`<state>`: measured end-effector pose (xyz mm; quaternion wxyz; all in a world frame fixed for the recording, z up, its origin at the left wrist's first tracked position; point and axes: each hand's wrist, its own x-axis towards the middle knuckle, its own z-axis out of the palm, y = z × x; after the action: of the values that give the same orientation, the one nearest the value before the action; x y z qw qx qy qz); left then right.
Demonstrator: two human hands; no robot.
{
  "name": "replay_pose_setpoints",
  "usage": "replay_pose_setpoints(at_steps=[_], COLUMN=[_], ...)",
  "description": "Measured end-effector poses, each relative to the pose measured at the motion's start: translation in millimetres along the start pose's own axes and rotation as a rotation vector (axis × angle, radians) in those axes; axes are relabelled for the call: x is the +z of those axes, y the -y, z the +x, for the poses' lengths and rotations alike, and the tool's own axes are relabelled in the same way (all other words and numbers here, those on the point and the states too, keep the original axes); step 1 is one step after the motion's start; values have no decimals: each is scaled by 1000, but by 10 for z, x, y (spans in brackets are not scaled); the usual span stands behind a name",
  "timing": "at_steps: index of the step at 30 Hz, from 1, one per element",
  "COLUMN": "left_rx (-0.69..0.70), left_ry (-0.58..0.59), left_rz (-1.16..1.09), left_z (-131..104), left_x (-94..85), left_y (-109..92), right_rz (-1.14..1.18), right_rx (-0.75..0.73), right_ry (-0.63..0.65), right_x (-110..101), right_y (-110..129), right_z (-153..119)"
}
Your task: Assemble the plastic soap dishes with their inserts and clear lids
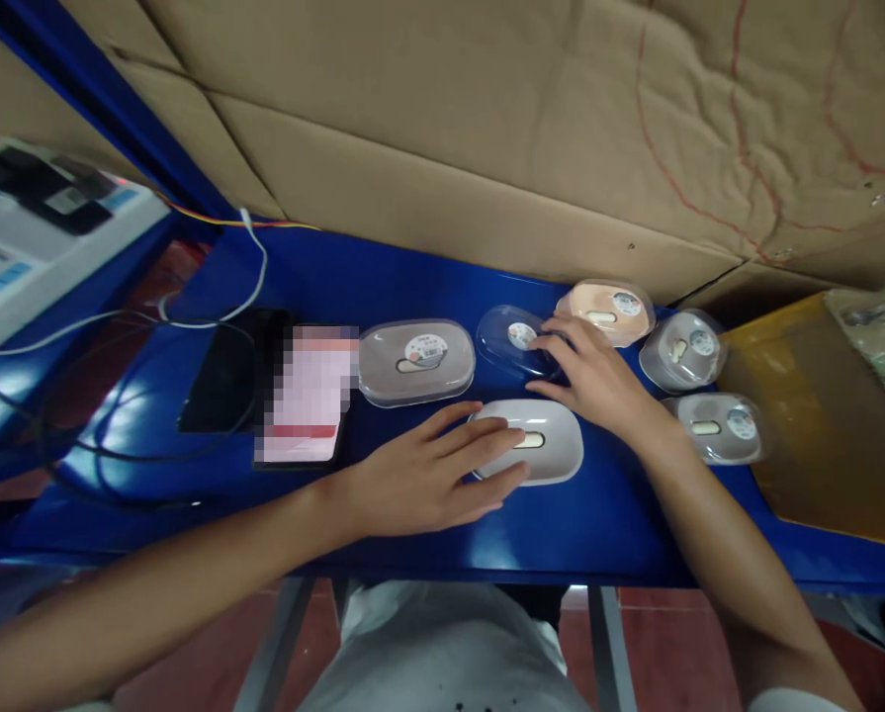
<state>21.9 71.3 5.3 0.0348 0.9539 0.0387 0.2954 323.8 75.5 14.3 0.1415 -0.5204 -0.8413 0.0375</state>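
Note:
In the head view my left hand [434,473] reaches over a light grey oval box [557,457] near the table's front edge. Its fingers are stretched out and rest on the box's left part, beside the cream slider in the top. Just behind it, my right hand [590,374] has thumb and fingers at the right edge of a clear plastic cover [501,336] with a round white label. Left of that cover lies another grey oval box [383,361], under its own clear labelled cover.
A peach covered box [601,302] and two grey covered boxes, one upper [683,351] and one lower [713,430], stand to the right. Beyond them is a brown carton [805,425]. At left lie a phone [305,396] and cables [101,455]. Cardboard [427,129] lines the back.

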Motion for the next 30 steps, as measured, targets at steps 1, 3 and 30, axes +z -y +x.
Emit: replay_pose_setpoints(at_steps=[1,3,30], left_rx=[2,2,85], left_ry=[-7,-25,17], left_rz=[-11,-45,-51], left_z=[6,13,18], left_x=[4,16,12], left_y=[-7,-14,-31], right_rz=[52,163,250], right_rx=[11,20,-164], right_ry=[10,17,-15], right_x=[-1,-8,-223], right_y=[-10,-65,502], right_z=[-36,-71,-1035])
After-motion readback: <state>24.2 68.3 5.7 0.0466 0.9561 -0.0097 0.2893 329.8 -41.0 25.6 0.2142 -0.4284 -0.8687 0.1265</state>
